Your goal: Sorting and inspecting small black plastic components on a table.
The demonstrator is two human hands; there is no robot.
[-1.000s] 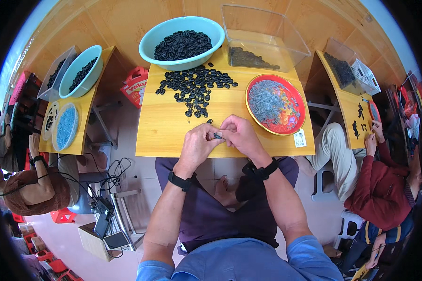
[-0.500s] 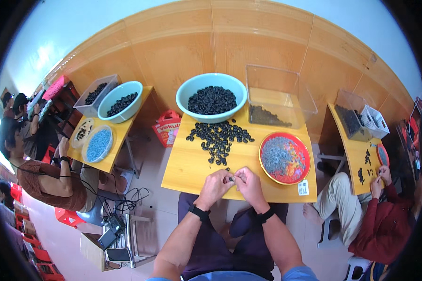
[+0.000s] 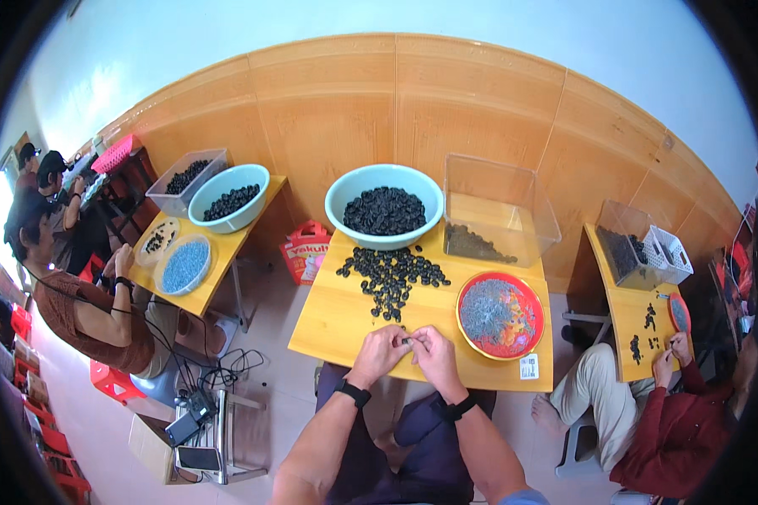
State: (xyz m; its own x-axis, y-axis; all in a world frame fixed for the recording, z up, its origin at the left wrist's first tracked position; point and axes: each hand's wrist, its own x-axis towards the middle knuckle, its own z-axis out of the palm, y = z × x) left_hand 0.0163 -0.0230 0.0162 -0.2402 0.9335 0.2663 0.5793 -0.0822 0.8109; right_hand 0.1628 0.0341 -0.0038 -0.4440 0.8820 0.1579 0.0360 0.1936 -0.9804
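Over the near edge of the yellow table (image 3: 320,324), my left hand (image 3: 379,355) and my right hand (image 3: 435,355) meet at the fingertips. My left fingers are closed on a small black oval piece (image 3: 407,341) with a pale spot showing. The right thumb and fingers are pinched against it; whatever else they grip is too small to make out. Just beyond lies a loose spread of similar black oval pieces (image 3: 389,282). To the right of my hands stands a red round tray (image 3: 528,343) holding many small grey-blue bits (image 3: 488,310).
A light-blue basin (image 3: 335,206) full of black pieces stands at the table's back, beside a clear plastic bin (image 3: 514,198) with small dark bits. People work at side tables left (image 3: 195,300) and right (image 3: 621,337). Cables and a metal stool (image 3: 236,429) stand at lower left.
The whole view has tilted, so the table and hands sit lower in the picture. My hands stay together at the fingertips, with small finger shifts around the black piece.
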